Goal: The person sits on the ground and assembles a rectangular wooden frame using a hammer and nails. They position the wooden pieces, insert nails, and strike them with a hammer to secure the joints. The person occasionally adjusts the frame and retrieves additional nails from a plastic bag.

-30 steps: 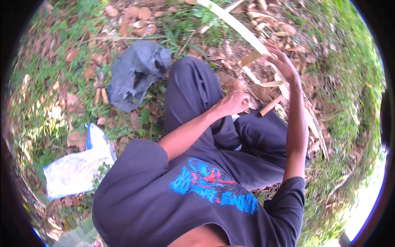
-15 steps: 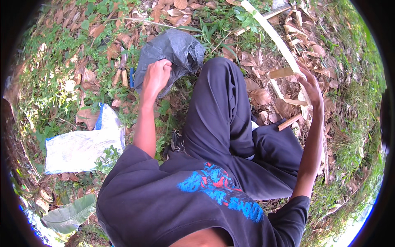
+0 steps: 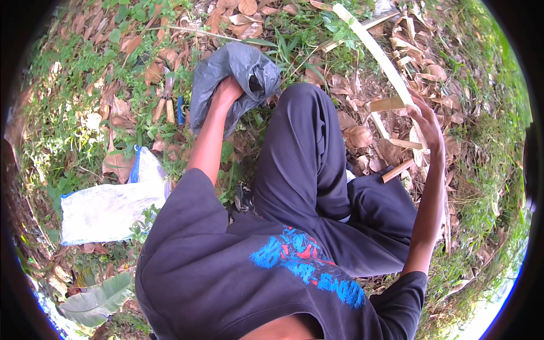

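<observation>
My left hand (image 3: 229, 90) reaches into the dark grey plastic bag (image 3: 211, 73) in front of my raised knee. Its fingers are hidden in the bag's folds, so what they touch does not show. Off to the right, my right hand (image 3: 426, 120) is closed on the lower part of a long, curved pale strip (image 3: 374, 48), which looks like split bamboo or wood. Next to that hand, a short flat tan piece (image 3: 387, 105) juts leftward from the strip. Thinner pale slats (image 3: 406, 144) meet at angles below it.
A round brown stick (image 3: 398, 170) lies by my lower leg. Wooden-handled tools (image 3: 170, 111) and a blue handle (image 3: 181, 110) lie left of the bag. Nearer on the left is a white sheet or sack with blue edges (image 3: 107, 212). Dry leaves (image 3: 358, 136) and grass cover the ground.
My left hand has moved from the bag's outer side into its folds, and the bag has shifted shape around it. My right hand stays on the strip.
</observation>
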